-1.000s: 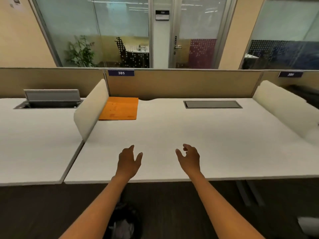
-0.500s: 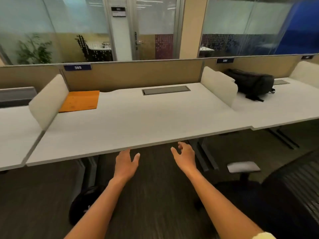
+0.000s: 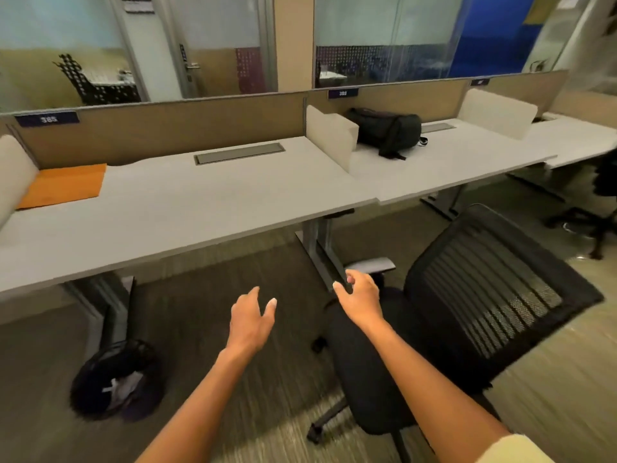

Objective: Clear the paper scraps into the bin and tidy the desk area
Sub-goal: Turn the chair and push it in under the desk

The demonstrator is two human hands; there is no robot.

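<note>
Paper scraps [image 3: 122, 385] lie inside the bin [image 3: 115, 379], a dark mesh basket on the carpet below the desk [image 3: 187, 208], beside the desk's left leg. The fingers [image 3: 272, 304] of the left hand [image 3: 250, 320] are spread loosely apart and hold nothing; the hand hangs in the air over the carpet, in front of the desk's near edge and to the right of the bin, well apart from it. The fingers of the right hand [image 3: 362, 295] are also parted and slightly curled, empty, and the hand hovers just short of the grey armrest [image 3: 370, 265] of the black office chair [image 3: 484, 295]; whether a fingertip touches the armrest cannot be told. The chair stands in front of the desk's right leg, its mesh back turned away from the desk. On the desk top, an orange folder [image 3: 65, 185] lies flat at the far left corner against the white side divider [image 3: 13, 168], and a closed grey cable hatch [image 3: 238, 152] sits along the back edge. Beyond the right-hand divider [image 3: 330, 137], on the neighbouring surface, a black bag [image 3: 387, 132] rests on its side. The picture is blurred near the bin.
</note>
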